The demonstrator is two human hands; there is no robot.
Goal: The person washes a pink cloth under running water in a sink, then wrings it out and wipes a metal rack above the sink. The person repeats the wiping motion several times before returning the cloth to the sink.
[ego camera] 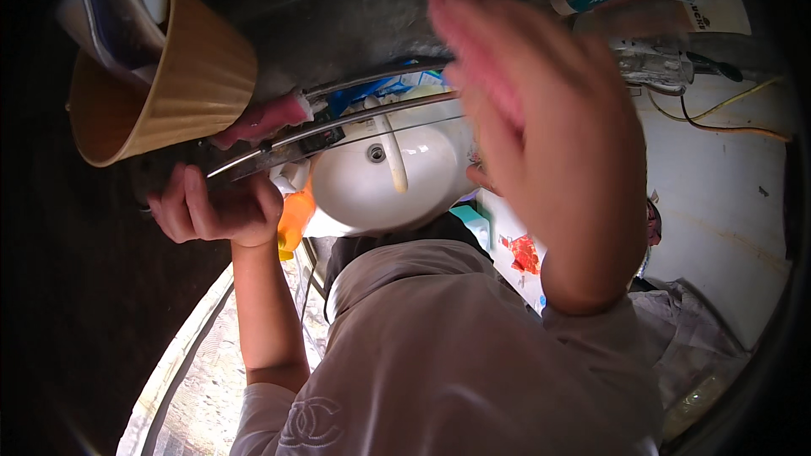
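Note:
My left hand (209,209) is at the left with its fingers curled, beside the near end of a thin metal rod (237,161); whether it grips anything is unclear. My right hand (532,82), raised at upper right, is strongly blurred. Pink shows along its inner side, and I cannot tell whether that is skin or a held thing. Between and beyond the hands lies a white oval washbasin (405,202) with a pale spout (389,145) over it and a drain (376,152). Dark metal rails (380,106) cross above the basin.
A tan, cone-shaped container (190,82) holding items stands upper left, near a pink object (272,119). An orange bottle (295,218) is left of the basin. At upper right are a printed packet (722,6), a clear container (656,66) and wires (722,123) by a white surface (709,202).

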